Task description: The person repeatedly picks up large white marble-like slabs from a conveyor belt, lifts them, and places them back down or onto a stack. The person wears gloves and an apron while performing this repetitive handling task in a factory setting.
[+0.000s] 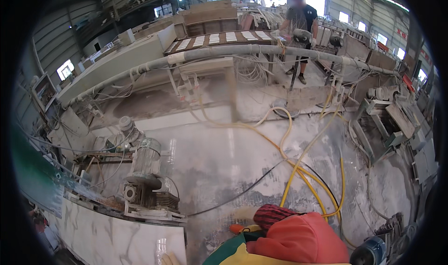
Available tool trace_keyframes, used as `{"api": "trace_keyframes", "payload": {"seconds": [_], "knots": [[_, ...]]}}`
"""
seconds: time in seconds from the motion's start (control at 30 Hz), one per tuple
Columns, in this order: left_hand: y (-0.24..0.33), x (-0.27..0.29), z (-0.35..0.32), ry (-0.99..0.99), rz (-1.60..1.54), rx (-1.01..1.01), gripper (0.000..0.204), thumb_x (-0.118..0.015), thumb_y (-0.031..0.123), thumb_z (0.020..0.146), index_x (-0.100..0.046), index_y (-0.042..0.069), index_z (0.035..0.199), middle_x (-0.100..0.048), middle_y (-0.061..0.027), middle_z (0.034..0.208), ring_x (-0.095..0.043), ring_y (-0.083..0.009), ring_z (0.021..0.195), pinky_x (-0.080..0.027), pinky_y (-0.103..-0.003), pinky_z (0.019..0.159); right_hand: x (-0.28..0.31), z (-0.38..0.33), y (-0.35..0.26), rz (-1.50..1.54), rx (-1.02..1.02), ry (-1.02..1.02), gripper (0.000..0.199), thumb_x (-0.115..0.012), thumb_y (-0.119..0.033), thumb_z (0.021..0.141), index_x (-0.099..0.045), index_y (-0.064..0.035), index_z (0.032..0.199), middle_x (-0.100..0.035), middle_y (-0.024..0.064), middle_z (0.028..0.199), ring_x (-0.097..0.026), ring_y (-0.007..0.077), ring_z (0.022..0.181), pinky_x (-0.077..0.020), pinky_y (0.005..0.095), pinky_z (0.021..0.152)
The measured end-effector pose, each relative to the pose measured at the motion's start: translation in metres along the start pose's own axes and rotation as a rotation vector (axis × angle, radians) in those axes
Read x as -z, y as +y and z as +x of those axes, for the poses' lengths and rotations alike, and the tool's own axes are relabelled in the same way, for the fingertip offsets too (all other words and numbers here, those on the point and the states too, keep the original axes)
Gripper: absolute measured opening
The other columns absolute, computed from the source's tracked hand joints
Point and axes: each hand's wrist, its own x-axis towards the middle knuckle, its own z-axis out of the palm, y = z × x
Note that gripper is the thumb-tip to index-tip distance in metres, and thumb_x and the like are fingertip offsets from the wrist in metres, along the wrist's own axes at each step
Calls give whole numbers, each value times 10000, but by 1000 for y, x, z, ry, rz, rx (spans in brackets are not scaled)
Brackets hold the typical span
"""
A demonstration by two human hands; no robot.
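The white, grey-veined marble slab [116, 237] lies at the near left, along the near side of a dusty machine whose upright electric motor [147, 155] stands close to the slab's far edge. Judging from that placement, work at the slab looks under way, but no finished cut or separated piece shows clearly, so what is done and what is left cannot be told. The left hand [169, 259] shows only its pale fingertips, which appear to rest on the slab's top near its right end; most of the hand is out of view, so I cannot tell its grip. The right arm, in a red sleeve with a dark patterned cuff [275, 216], bends across the near middle and points left. Its right hand [245, 212] is blurred above the wet floor [219, 171], left of the yellow hoses [298, 164]; whether it is closed or holding anything cannot be told.
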Motion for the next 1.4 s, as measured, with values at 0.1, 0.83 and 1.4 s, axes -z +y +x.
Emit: {"api": "trace_keyframes", "payload": {"seconds": [0.1,0.83,1.4], "knots": [[5,9,-4,-7,3,36,912,-674,549,882,-404,1,1560,-352,-294,1614,-282,-452,1516,-204,-548,1251,25,-51,38,107,-426,-33,371,-585,-106,936,-674,-112,1296,-704,175,1159,-683,400,1048,-562,459,885],[-27,-9,-49,354,122,-15,709,-685,306,864,-516,55,1506,-524,-257,1497,-509,-482,1344,-397,-590,1133,76,-18,-92,121,-483,137,472,-565,-510,944,-745,-165,1210,-734,162,1195,-691,380,1093,-534,485,959],[-113,-45,-137,212,108,-177,714,-732,461,907,-551,67,1475,-549,-281,1444,-503,-517,1323,-411,-588,1126,-22,-189,-76,207,-615,213,511,-623,-487,914,-726,-120,1253,-733,160,1213,-679,367,1138,-525,441,993]]}}
